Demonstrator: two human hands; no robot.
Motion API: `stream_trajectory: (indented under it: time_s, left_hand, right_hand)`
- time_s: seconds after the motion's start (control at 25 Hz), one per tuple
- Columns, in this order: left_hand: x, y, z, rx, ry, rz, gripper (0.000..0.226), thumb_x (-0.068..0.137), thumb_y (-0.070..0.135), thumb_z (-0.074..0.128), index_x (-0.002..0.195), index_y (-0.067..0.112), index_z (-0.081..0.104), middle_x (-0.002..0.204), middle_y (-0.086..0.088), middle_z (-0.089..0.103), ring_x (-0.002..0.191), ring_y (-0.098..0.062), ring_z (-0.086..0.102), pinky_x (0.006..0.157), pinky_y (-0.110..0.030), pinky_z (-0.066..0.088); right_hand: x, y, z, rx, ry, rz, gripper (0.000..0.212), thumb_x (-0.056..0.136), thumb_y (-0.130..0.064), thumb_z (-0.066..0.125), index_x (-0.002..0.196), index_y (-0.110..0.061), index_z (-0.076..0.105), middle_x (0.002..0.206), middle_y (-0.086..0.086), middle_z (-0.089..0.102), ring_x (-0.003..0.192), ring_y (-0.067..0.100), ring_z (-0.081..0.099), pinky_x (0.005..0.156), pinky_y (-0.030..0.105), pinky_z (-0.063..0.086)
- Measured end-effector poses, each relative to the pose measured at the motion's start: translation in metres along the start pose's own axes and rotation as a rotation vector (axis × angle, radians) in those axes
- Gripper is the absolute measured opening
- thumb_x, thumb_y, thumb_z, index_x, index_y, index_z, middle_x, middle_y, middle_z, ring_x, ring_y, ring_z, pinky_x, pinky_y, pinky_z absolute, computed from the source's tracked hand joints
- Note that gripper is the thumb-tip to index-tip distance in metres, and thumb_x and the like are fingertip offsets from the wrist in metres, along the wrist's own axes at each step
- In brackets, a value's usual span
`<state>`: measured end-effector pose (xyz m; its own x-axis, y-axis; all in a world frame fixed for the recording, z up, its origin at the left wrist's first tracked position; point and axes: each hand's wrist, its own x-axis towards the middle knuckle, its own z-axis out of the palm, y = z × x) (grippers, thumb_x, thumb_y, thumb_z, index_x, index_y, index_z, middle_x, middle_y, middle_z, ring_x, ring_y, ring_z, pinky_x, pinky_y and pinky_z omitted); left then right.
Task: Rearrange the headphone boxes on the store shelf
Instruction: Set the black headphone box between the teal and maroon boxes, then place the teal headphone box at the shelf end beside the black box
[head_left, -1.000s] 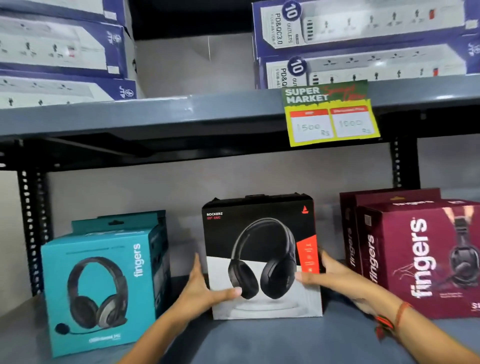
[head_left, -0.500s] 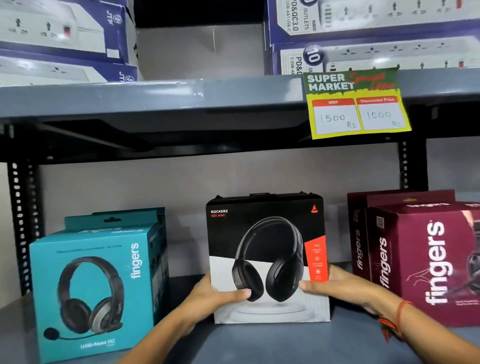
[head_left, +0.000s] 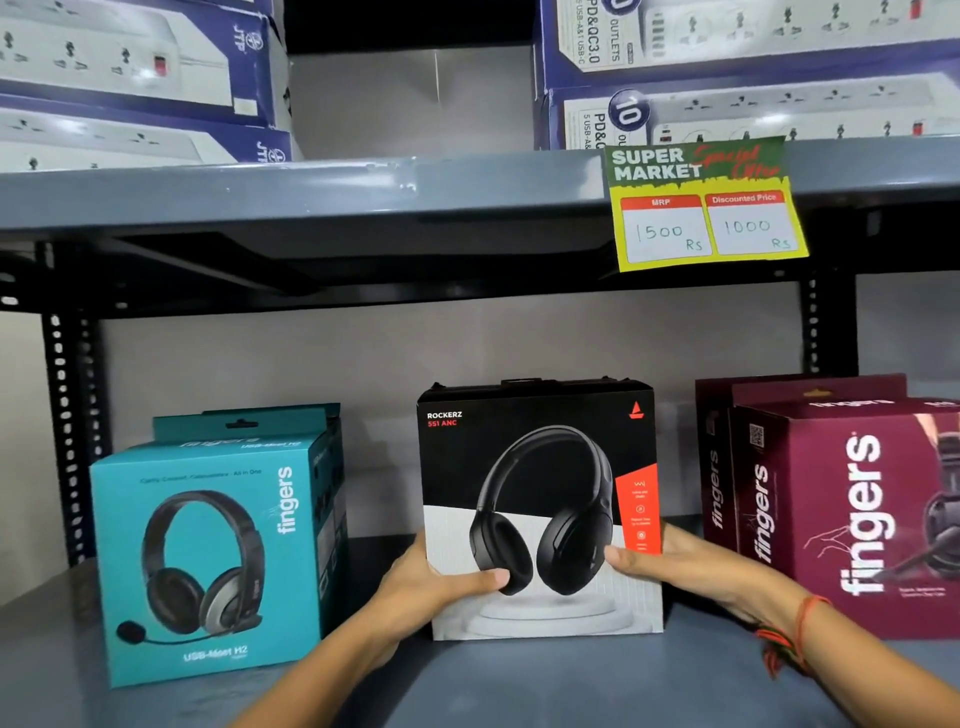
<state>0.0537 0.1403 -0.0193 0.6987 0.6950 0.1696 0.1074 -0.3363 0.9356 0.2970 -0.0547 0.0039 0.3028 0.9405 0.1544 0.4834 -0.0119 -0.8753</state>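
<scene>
Standing upright mid-shelf on the grey shelf (head_left: 519, 686): black-and-white Rockerz 551 ANC headphone box (head_left: 540, 499), clasped at its lower sides by left hand (head_left: 415, 587) and right hand (head_left: 696, 566), thumbs curled onto its front. Left of it, apart, teal Fingers headset box (head_left: 208, 561); right, maroon Fingers boxes (head_left: 841, 509). Overhead, yellow price tag (head_left: 706, 208)

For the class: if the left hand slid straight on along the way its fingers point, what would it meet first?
The left hand grips the black headphone box, fingers pointing back along its side. Beyond them, probably only the grey back wall; depth there is unclear.
</scene>
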Motion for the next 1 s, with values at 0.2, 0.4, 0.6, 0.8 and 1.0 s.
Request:
stream_trajectory:
  time_s: [0.2,0.4,0.6,0.8,1.0]
  left_hand:
    - [-0.012,0.002,0.003,-0.027,-0.004,-0.018,0.104,0.041,0.055,0.099,0.133,0.031,0.059,0.128,0.010,0.072,0.123,-0.014,0.065,0.109,-0.039,0.050]
    - [-0.017,0.008,0.003,-0.037,-0.022,-0.014,0.106,0.042,0.052,0.100,0.136,0.029,0.056,0.130,0.006,0.071,0.124,-0.015,0.063,0.109,-0.040,0.050]
    - [-0.030,0.017,0.000,0.004,-0.055,0.031,0.110,0.052,0.051,0.096,0.145,0.031,0.041,0.145,0.005,0.059,0.132,-0.014,0.055,0.115,-0.040,0.044]
    - [-0.070,0.025,-0.027,0.247,0.224,0.370,0.126,0.054,0.092,0.064,0.153,0.059,-0.008,0.159,0.045,0.000,0.154,0.001,0.012,0.121,-0.031,0.019]
    - [-0.099,0.005,-0.135,0.485,0.742,0.592,0.122,0.070,0.077,0.069,0.160,0.042,-0.006,0.171,0.022,-0.004,0.154,0.008,-0.002,0.122,-0.027,0.008]
  right_hand:
    - [-0.002,0.006,-0.003,0.064,-0.041,0.005,0.068,0.069,-0.055,0.083,0.129,-0.031,0.062,0.120,-0.025,0.073,0.113,-0.009,0.064,0.084,0.009,0.052]
    - [0.001,0.011,-0.002,0.149,-0.074,0.006,0.065,0.081,-0.038,0.080,0.140,-0.022,0.057,0.131,-0.011,0.071,0.123,0.003,0.063,0.088,0.013,0.053]
    - [-0.008,-0.001,0.010,0.148,0.046,-0.017,0.098,0.058,-0.056,0.091,0.141,-0.019,0.054,0.123,-0.009,0.075,0.112,0.003,0.069,0.083,0.014,0.054]
    - [-0.020,-0.046,0.035,0.049,0.742,-0.339,0.129,0.060,-0.078,0.071,0.159,-0.042,-0.004,0.167,-0.019,0.013,0.152,0.005,0.018,0.120,0.033,0.019]
    - [-0.028,-0.115,0.138,-0.219,0.744,-0.887,0.110,0.078,-0.071,0.063,0.162,-0.032,0.004,0.169,-0.020,0.007,0.155,0.006,0.012,0.121,0.018,0.015]
